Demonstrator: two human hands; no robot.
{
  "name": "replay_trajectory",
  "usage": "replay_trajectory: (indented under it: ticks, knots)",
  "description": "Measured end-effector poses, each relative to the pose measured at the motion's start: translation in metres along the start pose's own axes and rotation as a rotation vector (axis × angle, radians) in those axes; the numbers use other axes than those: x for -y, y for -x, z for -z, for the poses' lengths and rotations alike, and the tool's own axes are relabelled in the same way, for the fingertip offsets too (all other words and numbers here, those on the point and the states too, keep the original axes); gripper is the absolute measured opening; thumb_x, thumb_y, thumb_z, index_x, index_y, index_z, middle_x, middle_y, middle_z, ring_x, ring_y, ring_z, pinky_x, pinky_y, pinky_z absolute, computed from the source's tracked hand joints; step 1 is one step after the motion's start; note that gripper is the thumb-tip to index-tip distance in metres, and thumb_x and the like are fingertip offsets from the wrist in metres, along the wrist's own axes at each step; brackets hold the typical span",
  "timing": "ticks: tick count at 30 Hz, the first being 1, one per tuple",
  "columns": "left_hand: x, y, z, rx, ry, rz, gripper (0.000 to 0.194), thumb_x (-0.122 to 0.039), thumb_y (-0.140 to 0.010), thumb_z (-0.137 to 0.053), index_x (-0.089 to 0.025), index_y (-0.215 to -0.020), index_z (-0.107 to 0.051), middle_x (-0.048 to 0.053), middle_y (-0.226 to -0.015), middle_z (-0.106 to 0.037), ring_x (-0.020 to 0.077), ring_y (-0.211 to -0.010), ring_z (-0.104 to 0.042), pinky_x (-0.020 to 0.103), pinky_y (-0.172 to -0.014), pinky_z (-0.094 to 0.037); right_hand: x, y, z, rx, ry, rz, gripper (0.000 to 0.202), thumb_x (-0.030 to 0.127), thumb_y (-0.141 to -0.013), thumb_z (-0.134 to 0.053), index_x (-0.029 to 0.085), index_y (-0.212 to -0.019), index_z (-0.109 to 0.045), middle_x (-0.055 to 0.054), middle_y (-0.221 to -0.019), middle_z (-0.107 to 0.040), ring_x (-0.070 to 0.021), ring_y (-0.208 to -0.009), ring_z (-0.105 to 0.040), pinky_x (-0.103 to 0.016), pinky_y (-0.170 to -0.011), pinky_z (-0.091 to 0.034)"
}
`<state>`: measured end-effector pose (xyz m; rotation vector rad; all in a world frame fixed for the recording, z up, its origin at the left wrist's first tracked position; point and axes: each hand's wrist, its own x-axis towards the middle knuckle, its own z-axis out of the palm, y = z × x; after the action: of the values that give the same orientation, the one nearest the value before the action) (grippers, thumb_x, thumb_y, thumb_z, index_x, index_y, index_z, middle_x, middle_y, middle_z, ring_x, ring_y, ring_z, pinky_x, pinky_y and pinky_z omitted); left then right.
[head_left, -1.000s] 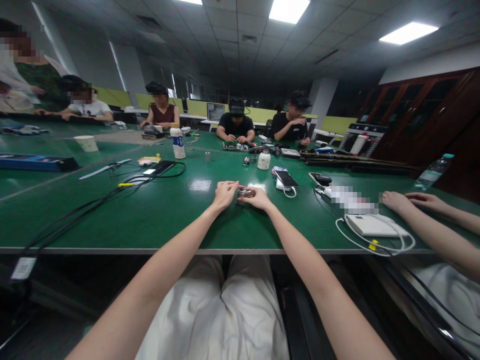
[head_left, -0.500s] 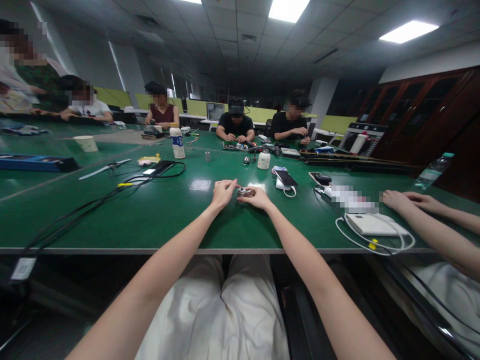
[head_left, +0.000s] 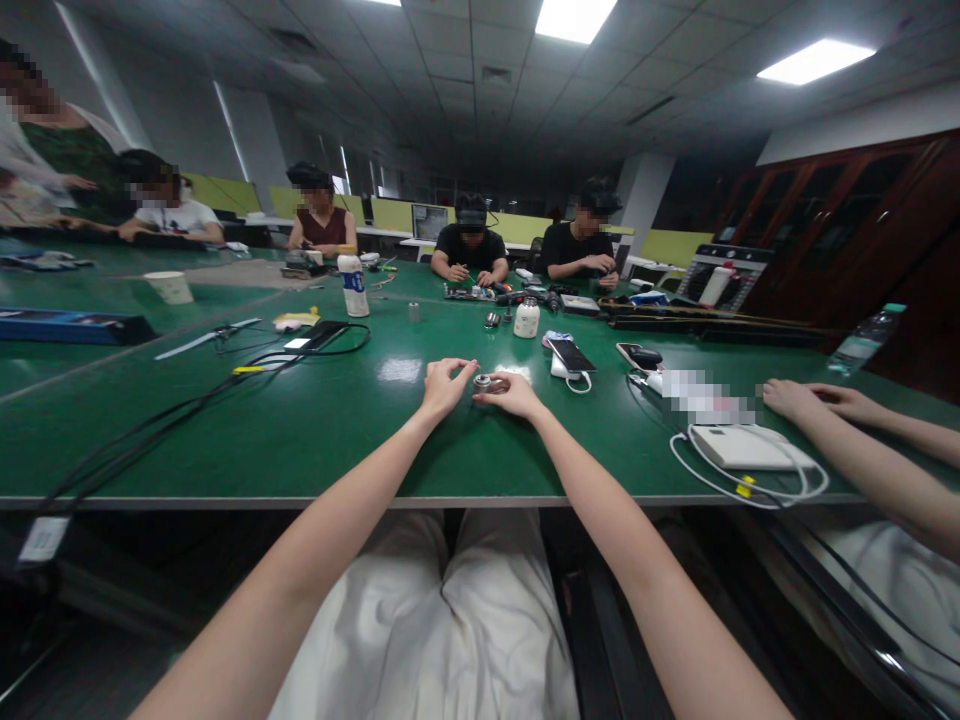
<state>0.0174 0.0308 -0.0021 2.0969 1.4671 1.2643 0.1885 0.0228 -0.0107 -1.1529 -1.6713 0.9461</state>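
Observation:
My right hand (head_left: 512,394) grips a small round silver metal part (head_left: 481,383) just above or on the green tabletop. The thumb and fingers close around its right side, and its top faces up. Close by on the left, my left hand (head_left: 448,386) is pinched, thumb against index finger, with its tips beside the upper left of the metal part. Whatever those fingertips hold, if anything, is too small to make out. Farther back stand a small silver cylinder (head_left: 414,312) and some small dark metal pieces (head_left: 492,320).
A white patterned jar (head_left: 526,319), a phone on a white power bank (head_left: 571,356) and a labelled bottle (head_left: 352,281) stand ahead. Black cables (head_left: 202,400) cross the left side. On the right are a white box with a cord (head_left: 750,448) and a co-worker's hands (head_left: 795,398). Other people sit opposite.
My left fingertips have shifted slightly at the metal part. The right hand keeps its hold in about the same place, and the view has moved a little.

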Motion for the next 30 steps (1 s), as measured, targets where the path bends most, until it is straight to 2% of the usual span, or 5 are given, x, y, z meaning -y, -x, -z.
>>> replay_trajectory:
  ticks: [5,11,21,24,30]
  knots:
    - [-0.004,0.006,-0.003,0.002,0.011,-0.04,0.023,-0.045,-0.083,-0.063,-0.032,-0.096,-0.077,0.002,-0.11,-0.071,0.0256,-0.116,-0.05,0.042,-0.102,-0.036,0.0,0.0,0.0,0.001,0.006,0.0,0.052,0.024,-0.054,-0.089,0.013,-0.102,-0.069,-0.005,-0.08,-0.074,-0.0192,-0.08,-0.071,-0.03,-0.076,-0.057]
    - [-0.004,0.003,0.002,-0.077,-0.017,0.001,0.029,-0.049,-0.087,-0.058,-0.032,-0.1,-0.076,0.004,-0.109,-0.07,0.0268,-0.114,-0.051,0.043,-0.101,-0.037,-0.001,0.0,0.0,-0.01,0.01,-0.003,0.053,0.023,-0.054,-0.089,0.013,-0.102,-0.069,-0.004,-0.08,-0.074,-0.0172,-0.078,-0.071,-0.029,-0.076,-0.057]
    - [0.027,0.008,0.003,-0.132,-0.173,0.247,0.018,-0.046,-0.064,-0.08,-0.029,-0.066,-0.077,0.013,-0.111,-0.065,0.0487,-0.116,-0.037,0.067,-0.091,-0.03,-0.001,0.0,-0.002,0.0,-0.017,-0.02,0.049,0.022,-0.057,-0.088,0.013,-0.102,-0.07,-0.007,-0.084,-0.075,-0.0183,-0.078,-0.072,-0.032,-0.08,-0.057]
    - [0.021,0.008,0.005,-0.153,-0.167,0.203,0.019,-0.048,-0.071,-0.075,-0.029,-0.074,-0.078,0.013,-0.117,-0.064,0.0462,-0.119,-0.037,0.065,-0.093,-0.03,-0.001,0.0,-0.002,-0.001,-0.019,-0.013,0.05,0.022,-0.057,-0.088,0.014,-0.102,-0.069,-0.006,-0.084,-0.075,-0.0185,-0.078,-0.072,-0.032,-0.08,-0.057]
    - [-0.007,0.006,0.009,-0.089,-0.067,-0.041,0.021,-0.043,-0.088,-0.06,-0.032,-0.095,-0.076,0.001,-0.106,-0.073,0.0265,-0.111,-0.051,0.043,-0.099,-0.037,-0.001,0.001,-0.003,0.007,-0.021,0.01,0.045,0.021,-0.058,-0.087,0.014,-0.098,-0.069,-0.004,-0.078,-0.075,-0.0183,-0.075,-0.072,-0.033,-0.078,-0.057]
